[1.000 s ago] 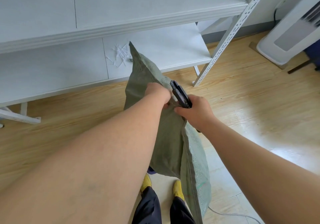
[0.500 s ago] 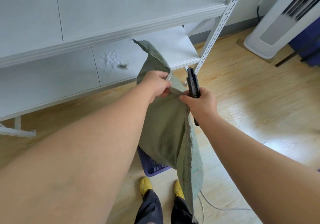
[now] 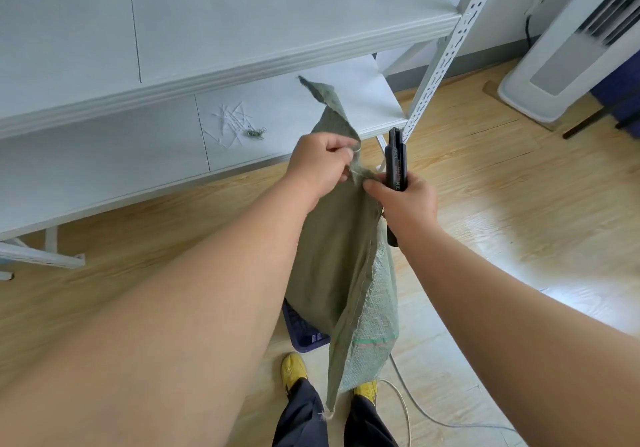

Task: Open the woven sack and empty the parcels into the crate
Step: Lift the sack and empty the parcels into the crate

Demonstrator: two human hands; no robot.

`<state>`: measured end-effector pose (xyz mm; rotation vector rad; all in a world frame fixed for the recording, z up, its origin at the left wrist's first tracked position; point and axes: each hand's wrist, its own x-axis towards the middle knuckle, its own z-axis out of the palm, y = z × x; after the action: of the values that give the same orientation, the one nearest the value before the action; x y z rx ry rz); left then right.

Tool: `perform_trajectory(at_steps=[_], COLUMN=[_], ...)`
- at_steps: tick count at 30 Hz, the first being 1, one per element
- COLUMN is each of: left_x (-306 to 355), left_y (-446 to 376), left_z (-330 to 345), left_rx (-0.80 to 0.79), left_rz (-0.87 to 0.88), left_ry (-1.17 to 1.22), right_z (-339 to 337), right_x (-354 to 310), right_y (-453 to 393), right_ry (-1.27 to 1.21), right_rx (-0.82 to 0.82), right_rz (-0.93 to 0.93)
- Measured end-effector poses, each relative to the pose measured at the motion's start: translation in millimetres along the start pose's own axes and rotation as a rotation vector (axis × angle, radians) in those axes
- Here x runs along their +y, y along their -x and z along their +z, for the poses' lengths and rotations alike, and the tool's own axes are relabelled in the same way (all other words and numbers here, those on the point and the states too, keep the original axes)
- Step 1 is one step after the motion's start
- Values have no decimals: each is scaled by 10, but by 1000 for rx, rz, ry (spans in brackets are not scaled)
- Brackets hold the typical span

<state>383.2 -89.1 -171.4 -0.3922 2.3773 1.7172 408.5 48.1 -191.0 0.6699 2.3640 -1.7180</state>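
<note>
Hands (image 3: 320, 164) on coarse woven sack (image 3: 337, 249)

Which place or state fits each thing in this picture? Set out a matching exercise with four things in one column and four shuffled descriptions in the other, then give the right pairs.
Things
1. woven sack
2. black tool
3. blue crate
4. white strips

Descriptions
A. lying on the lower shelf
B. on the floor, mostly hidden behind the sack
C. hanging, pinched near its top by both hands
D. upright in the right hand

Pairs: 1-C, 2-D, 3-B, 4-A. The left hand pinches the sack only.
</note>
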Motion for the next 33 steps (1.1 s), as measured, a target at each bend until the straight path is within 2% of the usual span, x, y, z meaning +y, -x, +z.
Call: perform_trajectory(at_steps=[2,4,7,9,10,12,14,17,22,25,28,30,33], left_x=[19,-73,-266,-391,-457,-580,-617,-563,-479,-461,-512,-504,-367], left_y=[43,156,447,637,727,820,829,796,920,1037,1122,1146,1173], left_z=[-13,17,160,325,404,507,529,534,532,524,505,476,428], left_rx=[3,-32,-60,-225,-291,-281,-184,-55,-41,-111,-251,-148,205], left_rz=[40,48,-167,-261,-267,-233,-224,-239,-181,-175,-287,-299,-138], left_ry=[43,-91,-207,-361,-465,-575,-534,-278,-100,-222,-549,-625,-488], right_z=[-13,-38,-111,-162,-180,-186,-172,-133,-86,-94,-110,-121,-145], right_x=[-11,-36,-101,-167,-192,-201,-165,-72,47,-52,-182,-237,-328], right_y=[-16,-25,-35,-46,-53,-61,-46,-13,93,120,161,220,301], right_ry=[-5,1,16,19,29,76,111,172,430,395,306,346,391], right_rx=[-17,-32,-70,-117,-144,-203,-255,-272,-233,-203,-186,-237,-252], right_rz=[-6,8,59,100,106,75,32,-6,-14,-66,-158,-219,-311])
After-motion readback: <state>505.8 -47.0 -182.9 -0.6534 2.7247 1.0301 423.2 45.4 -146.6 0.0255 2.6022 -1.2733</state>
